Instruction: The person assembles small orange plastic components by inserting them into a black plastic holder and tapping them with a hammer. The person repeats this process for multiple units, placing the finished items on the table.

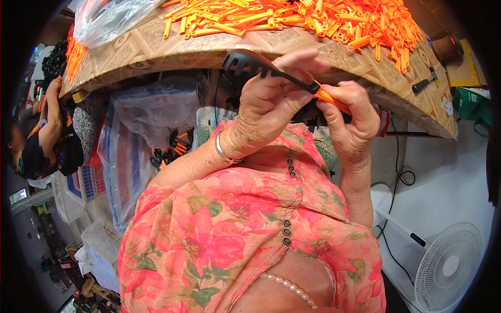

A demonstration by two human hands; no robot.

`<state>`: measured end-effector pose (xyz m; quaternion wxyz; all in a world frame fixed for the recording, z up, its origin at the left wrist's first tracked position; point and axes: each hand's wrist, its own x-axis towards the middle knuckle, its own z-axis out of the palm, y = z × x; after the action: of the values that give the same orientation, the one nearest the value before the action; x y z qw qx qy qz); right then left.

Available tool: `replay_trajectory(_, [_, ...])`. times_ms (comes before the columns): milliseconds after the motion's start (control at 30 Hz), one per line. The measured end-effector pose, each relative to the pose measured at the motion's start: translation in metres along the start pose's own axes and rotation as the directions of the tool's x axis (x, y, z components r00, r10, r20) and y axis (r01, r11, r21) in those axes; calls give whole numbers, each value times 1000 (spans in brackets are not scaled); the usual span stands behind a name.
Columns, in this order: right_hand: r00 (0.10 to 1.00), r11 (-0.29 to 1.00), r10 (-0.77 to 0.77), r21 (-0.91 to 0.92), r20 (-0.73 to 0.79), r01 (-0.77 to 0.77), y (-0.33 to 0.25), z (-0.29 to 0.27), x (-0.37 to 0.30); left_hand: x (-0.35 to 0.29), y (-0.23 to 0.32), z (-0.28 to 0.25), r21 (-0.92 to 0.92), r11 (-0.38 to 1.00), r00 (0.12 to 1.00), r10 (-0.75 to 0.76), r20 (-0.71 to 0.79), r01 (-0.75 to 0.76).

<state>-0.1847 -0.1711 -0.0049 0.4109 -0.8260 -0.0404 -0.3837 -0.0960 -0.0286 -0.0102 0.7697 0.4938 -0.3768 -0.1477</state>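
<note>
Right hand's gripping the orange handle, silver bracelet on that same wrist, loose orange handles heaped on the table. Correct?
One error: the silver bracelet is on the left wrist, not the right, as the head view shows. The rest holds: the right hand grips the orange handle, and loose orange handles are heaped on the table.

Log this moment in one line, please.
left hand: at black toothed utensil | right hand: gripping orange handle | contact: utensil meets handle | table: orange pieces piled
</note>
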Motion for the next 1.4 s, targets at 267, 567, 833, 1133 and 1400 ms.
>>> replay_trajectory(267, [965, 947, -253, -189, 65, 261, 7, -20, 9, 2, -10, -34, -586, 391, 698, -505, 508, 710])
replay_trajectory(567, [961, 917, -262, -289, 85, 275, 8, -15, -2, 16, 5, -60, -300, 621, 647, -461, 607, 724])
replay_trajectory(833, [933, 792, -353, -553, -69, 258, 16, -3, -14, 18, -8, -87, -392, 710, 810, -490, 323, 585])
replay_trajectory(1133, [947, 853, -313, -460, -72, 247, 15, 0, -8, 4, -21, -69, -454, 588, 716, -348, 606, 670])
replay_trajectory(1400, [953, 848, -281, -435, 112, 302, 46, -4, 18, 11, -7, -71, -105, 746, 706, -563, 428, 658])
